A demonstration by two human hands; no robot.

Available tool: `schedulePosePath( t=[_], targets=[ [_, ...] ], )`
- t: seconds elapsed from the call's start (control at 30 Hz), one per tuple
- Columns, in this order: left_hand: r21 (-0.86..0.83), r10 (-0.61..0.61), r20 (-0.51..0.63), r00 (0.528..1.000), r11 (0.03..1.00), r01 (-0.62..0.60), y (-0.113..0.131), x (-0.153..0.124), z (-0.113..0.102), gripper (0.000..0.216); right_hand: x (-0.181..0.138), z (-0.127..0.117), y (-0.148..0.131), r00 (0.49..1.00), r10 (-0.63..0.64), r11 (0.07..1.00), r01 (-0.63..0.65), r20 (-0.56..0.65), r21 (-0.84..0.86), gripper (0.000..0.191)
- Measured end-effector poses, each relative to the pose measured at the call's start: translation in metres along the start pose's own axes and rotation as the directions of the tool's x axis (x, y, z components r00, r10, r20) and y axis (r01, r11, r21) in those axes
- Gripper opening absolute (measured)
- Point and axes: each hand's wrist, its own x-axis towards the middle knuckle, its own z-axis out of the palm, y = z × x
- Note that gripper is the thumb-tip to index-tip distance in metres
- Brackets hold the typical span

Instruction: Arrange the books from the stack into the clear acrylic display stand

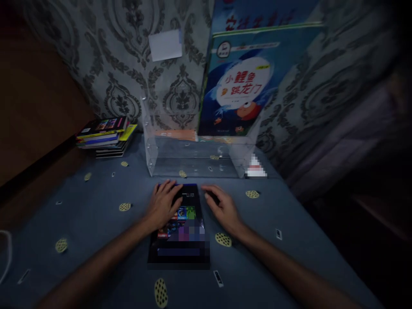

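Both left hand point(164, 204) and right hand point(222, 209) lie open on dark book point(189, 213) before 小鲤鱼跳龙门 book point(238, 92).

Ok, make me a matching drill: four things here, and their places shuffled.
1 dark-covered book
2 stack of thin colourful books
3 large blue picture book
4 white paper note

A on the patterned wall
B under the left hand, right hand at its edge
C far left on the blue cloth
D upright at the clear plastic stand

Pairs: 1-B, 2-C, 3-D, 4-A

Left hand point(164, 204) and right hand point(222, 208) rest on dark book point(180, 244).
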Motion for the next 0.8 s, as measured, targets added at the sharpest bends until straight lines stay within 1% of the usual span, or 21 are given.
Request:
schedulePosePath(
  t=[0.1,0.2,0.33,0.43,0.53,0.67,0.8],
  targets=[
    [0.005,0.020,-0.011,1.000,1.000,-0.020,0.020,0.017,0.013,0.044,0.000,-0.002,0.005,0.998,-0.054,0.997,0.055,0.009,-0.053,0.027],
    [0.009,0.045,-0.042,0.998,0.999,-0.044,0.029,0.026,0.024,0.044,-0.002,-0.004,0.009,0.994,-0.084,0.984,0.093,0.066,-0.152,0.028],
    [-0.002,0.086,-0.085,0.993,0.996,-0.086,0.023,0.027,0.032,0.043,-0.006,-0.007,0.012,0.983,-0.106,0.952,0.144,0.148,-0.272,0.029],
    [-0.010,0.132,-0.104,0.986,0.991,-0.134,0.013,0.024,0.034,0.043,-0.007,-0.010,0.011,0.976,-0.111,0.936,0.166,0.189,-0.309,0.030],
    [0.015,0.172,-0.117,0.978,0.985,-0.171,0.006,0.023,0.034,0.042,-0.007,-0.012,0.006,0.966,-0.115,0.925,0.189,0.231,-0.331,0.035],
    [0.076,0.217,-0.110,0.970,0.975,-0.210,0.006,0.024,0.033,0.044,-0.006,-0.014,-0.001,0.948,-0.132,0.902,0.236,0.290,-0.360,0.044],
    [0.125,0.214,-0.097,0.972,0.971,-0.202,0.013,0.024,0.027,0.044,-0.006,-0.015,-0.001,0.942,-0.100,0.891,0.228,0.319,-0.394,0.046]
  ],
)
